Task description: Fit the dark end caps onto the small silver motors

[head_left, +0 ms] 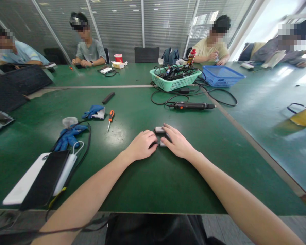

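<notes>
Here we go: two metal cylinders (159, 129) between the hands!
Left hand (142, 145) and right hand (177, 141) grasp them, fingers (168, 133) curled, on the green bench (155, 183).

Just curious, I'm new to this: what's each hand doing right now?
Left hand: curled against a small metal cylinder, grip unclear.
Right hand: fingers curved over that and a second cylinder, grip unclear.
</notes>
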A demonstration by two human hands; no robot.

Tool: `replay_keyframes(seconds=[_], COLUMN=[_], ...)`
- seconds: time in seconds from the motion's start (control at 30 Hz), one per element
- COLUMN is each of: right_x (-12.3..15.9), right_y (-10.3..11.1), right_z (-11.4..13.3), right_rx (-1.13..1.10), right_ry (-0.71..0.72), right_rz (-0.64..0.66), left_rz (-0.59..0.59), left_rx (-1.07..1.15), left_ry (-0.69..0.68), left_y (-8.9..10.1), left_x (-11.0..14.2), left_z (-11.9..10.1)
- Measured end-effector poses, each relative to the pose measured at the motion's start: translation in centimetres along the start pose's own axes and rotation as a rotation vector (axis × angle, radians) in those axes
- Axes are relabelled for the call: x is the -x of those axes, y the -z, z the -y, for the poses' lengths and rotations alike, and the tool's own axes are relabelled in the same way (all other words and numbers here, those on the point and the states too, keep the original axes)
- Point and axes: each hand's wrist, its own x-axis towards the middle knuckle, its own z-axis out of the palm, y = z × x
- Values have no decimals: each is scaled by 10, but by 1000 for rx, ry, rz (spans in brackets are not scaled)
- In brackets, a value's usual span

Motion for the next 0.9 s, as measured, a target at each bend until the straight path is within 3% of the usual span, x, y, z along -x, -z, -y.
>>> replay_keyframes(seconds=[0.57, 0.8, 0.9], right_x=[1, 2, 3], right_y=[-2, 4, 5], right_z=[-1, 6, 14], right_rx=[-14, 6, 28], right_ry=[-46, 26, 113], right_rz=[-3, -215, -234], left_rz=[-3, -2, 4], left_rx=[-1, 3, 6], left_ry=[-9, -7, -4], left_y=[-1, 0, 0], left_x=[0, 0, 1], left_z=[1, 1, 1])
